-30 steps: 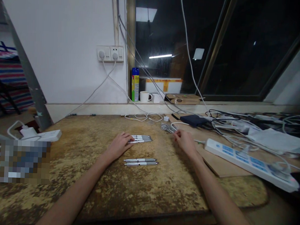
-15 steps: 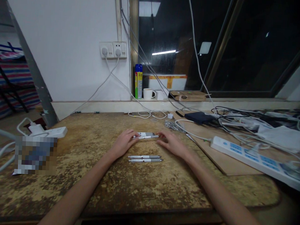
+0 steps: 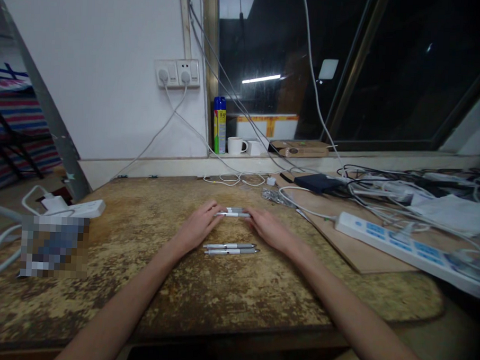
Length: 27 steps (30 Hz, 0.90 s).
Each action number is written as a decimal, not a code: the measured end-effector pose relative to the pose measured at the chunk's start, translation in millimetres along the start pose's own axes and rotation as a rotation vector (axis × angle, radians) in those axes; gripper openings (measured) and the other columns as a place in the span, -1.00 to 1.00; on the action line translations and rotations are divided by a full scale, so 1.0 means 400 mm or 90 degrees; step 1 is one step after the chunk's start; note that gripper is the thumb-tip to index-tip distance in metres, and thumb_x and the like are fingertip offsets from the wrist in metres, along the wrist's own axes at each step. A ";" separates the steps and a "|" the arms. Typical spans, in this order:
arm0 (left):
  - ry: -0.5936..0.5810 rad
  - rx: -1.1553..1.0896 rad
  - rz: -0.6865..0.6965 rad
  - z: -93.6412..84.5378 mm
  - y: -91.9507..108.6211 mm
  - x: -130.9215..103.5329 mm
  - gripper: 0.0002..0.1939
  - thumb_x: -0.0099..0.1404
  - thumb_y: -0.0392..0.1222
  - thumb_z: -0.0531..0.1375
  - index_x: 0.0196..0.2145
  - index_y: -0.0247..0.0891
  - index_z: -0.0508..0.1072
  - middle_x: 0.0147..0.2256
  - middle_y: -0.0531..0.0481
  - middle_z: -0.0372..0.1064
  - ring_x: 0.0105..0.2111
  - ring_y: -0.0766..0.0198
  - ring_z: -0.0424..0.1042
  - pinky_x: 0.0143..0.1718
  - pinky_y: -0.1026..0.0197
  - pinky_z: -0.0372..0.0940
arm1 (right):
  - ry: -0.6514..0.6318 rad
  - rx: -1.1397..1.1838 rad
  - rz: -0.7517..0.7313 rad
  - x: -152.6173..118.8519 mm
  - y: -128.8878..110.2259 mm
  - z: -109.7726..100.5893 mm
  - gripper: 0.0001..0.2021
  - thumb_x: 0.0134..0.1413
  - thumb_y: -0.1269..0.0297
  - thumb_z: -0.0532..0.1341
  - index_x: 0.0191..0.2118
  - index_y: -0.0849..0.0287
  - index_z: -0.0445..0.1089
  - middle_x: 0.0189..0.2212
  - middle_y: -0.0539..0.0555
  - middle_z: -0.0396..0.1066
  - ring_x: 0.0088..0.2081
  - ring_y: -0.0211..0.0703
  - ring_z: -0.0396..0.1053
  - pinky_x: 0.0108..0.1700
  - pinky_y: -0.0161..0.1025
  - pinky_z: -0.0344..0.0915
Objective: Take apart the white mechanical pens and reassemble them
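Between my two hands a small group of grey-and-white pens [image 3: 234, 213] lies side by side, pointing left to right. My left hand [image 3: 200, 224] has its fingers closed at the pens' left ends. At their right ends my right hand [image 3: 266, 227] closes its fingers in the same way. The fingers hide the pens' tips, so their exact number is unclear. Closer to me, two more grey-and-white pens [image 3: 231, 249] lie nearly parallel on the worn wooden table [image 3: 203, 300], apart from both hands.
A white power strip [image 3: 404, 251] with blue sockets rests on a brown board [image 3: 364, 259] at right, among tangled cables. Another white power strip [image 3: 89, 209] is at left near a pixelated item. A mug [image 3: 236, 146] and a spray can [image 3: 219, 126] stand on the sill.
My right hand has come inward and its fingers have closed at the pens' right ends. The group of pens is drawn closer together. The view has shifted slightly.
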<state>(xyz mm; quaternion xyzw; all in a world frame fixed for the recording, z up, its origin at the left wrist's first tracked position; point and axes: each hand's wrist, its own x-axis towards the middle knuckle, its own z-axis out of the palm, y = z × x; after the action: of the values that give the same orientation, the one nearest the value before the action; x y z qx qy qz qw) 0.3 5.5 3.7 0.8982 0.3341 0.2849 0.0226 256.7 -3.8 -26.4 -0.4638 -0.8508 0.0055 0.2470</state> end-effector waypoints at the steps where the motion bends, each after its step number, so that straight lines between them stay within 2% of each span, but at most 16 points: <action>1: 0.000 0.026 0.002 0.002 -0.001 0.001 -0.65 0.54 -0.07 -0.11 0.05 -0.17 0.40 -0.09 -0.08 0.37 -0.05 0.17 0.38 0.06 0.11 0.28 | -0.003 -0.005 0.003 0.000 -0.004 -0.001 -0.73 0.42 0.23 -0.01 0.08 0.18 0.30 -0.13 0.20 0.49 -0.10 -0.03 0.43 -0.05 -0.18 0.28; 4: -0.010 0.117 0.011 0.002 0.000 0.003 -0.63 0.55 -0.08 -0.13 0.00 -0.21 0.41 -0.10 -0.10 0.41 -0.04 0.12 0.38 0.07 0.06 0.27 | 0.000 -0.032 0.001 0.002 -0.013 0.002 -0.77 0.41 0.27 -0.01 -0.01 0.18 0.34 -0.15 0.19 0.50 -0.12 -0.04 0.42 -0.06 -0.19 0.26; 9: -0.032 0.186 -0.015 0.005 0.018 0.005 -0.65 0.54 -0.13 -0.13 -0.15 -0.25 0.42 -0.18 -0.12 0.47 -0.15 0.10 0.41 -0.06 0.09 0.29 | 0.033 -0.067 0.018 0.010 -0.018 0.021 -0.78 0.26 0.51 0.04 -0.12 0.18 0.40 -0.25 0.17 0.52 -0.21 -0.03 0.42 -0.14 -0.20 0.23; 14: -0.039 0.152 -0.105 0.025 0.015 0.003 -0.65 0.53 -0.12 -0.12 -0.16 -0.20 0.43 -0.23 -0.10 0.49 -0.24 0.13 0.46 -0.17 0.16 0.29 | 0.076 -0.062 0.045 0.017 -0.024 0.030 -0.71 0.10 0.64 0.06 -0.24 0.17 0.42 -0.30 0.16 0.51 -0.24 -0.04 0.40 -0.16 -0.21 0.22; 19: -0.069 0.059 -0.149 0.031 -0.002 0.003 -0.55 0.54 -0.06 -0.17 -0.22 -0.22 0.46 -0.27 -0.11 0.51 -0.26 0.10 0.48 -0.16 0.14 0.28 | 0.097 -0.088 0.012 0.026 -0.033 0.022 -0.72 0.11 0.66 0.06 -0.24 0.17 0.39 -0.25 0.19 0.49 -0.18 0.01 0.37 -0.09 -0.16 0.19; 22: -0.058 0.023 -0.151 0.022 -0.009 -0.005 -0.54 0.54 -0.02 -0.17 -0.22 -0.21 0.48 -0.27 -0.09 0.52 -0.25 0.10 0.49 -0.15 0.15 0.27 | 0.098 -0.069 -0.006 0.026 -0.031 0.019 -0.78 0.21 0.58 0.05 -0.20 0.18 0.39 -0.22 0.20 0.48 -0.16 0.01 0.36 -0.08 -0.16 0.19; 24: -0.044 0.008 -0.142 0.014 -0.014 -0.011 -0.55 0.54 0.00 -0.15 -0.20 -0.19 0.47 -0.24 -0.07 0.52 -0.22 0.12 0.48 -0.13 0.17 0.27 | 0.096 -0.019 -0.010 0.024 -0.028 0.019 -0.86 0.30 0.41 0.09 -0.12 0.19 0.38 -0.22 0.18 0.47 -0.19 -0.02 0.36 -0.11 -0.18 0.22; 27: -0.031 0.000 -0.121 0.002 -0.019 -0.018 -0.57 0.53 0.00 -0.13 -0.20 -0.20 0.47 -0.19 -0.08 0.52 -0.20 0.13 0.47 -0.12 0.18 0.27 | 0.095 0.089 0.013 0.020 -0.026 0.018 -0.79 0.34 0.17 0.12 -0.07 0.16 0.39 -0.29 0.10 0.46 -0.25 -0.07 0.37 -0.15 -0.21 0.23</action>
<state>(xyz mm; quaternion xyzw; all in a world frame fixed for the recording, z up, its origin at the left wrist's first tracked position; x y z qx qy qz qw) -8.1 7.1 -2.1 0.8691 0.4172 0.2595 0.0579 241.8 -1.6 -26.8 -0.4530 -0.8228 0.0327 0.3417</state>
